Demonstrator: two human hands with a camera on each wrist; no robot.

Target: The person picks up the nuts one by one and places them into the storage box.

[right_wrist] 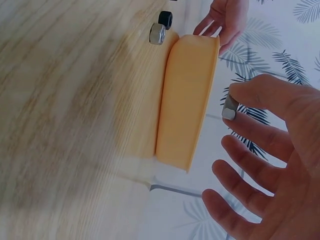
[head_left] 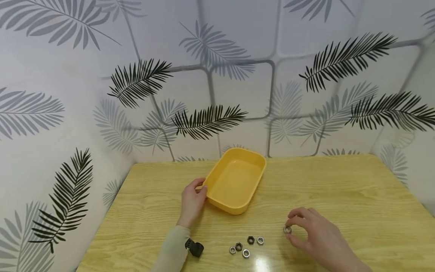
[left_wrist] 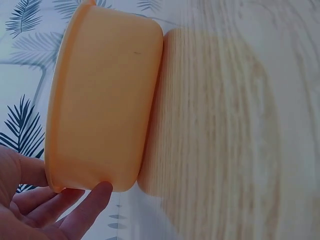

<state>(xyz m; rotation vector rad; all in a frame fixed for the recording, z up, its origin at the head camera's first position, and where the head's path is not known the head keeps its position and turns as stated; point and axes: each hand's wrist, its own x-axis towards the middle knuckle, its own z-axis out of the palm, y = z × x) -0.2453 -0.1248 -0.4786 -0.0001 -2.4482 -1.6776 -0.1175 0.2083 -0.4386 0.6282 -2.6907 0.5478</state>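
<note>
A yellow plastic tray (head_left: 222, 206) lies on the wooden table, its open side up. At its left corner my left hand (head_left: 193, 200) holds it, the thumb at the rim and fingertips (left_wrist: 103, 189) against the outer wall. To the right of the tray, my right hand (head_left: 314, 230) pinches a silver hex nut (head_left: 287, 229) between thumb and forefinger, above the table. The right wrist view shows this nut (right_wrist: 230, 107) edge-on, with the other fingers spread apart. Several loose nuts sit between the hands: black ones, including one nut (head_left: 250, 240), and silver ones, including another nut (head_left: 260, 240).
The wooden table (head_left: 323, 185) reaches back to a wall (head_left: 238, 94) with a leaf pattern. Near my left sleeve (head_left: 173, 245) is a black strap with a small dark block (head_left: 195, 248). Light glares off the table's front part.
</note>
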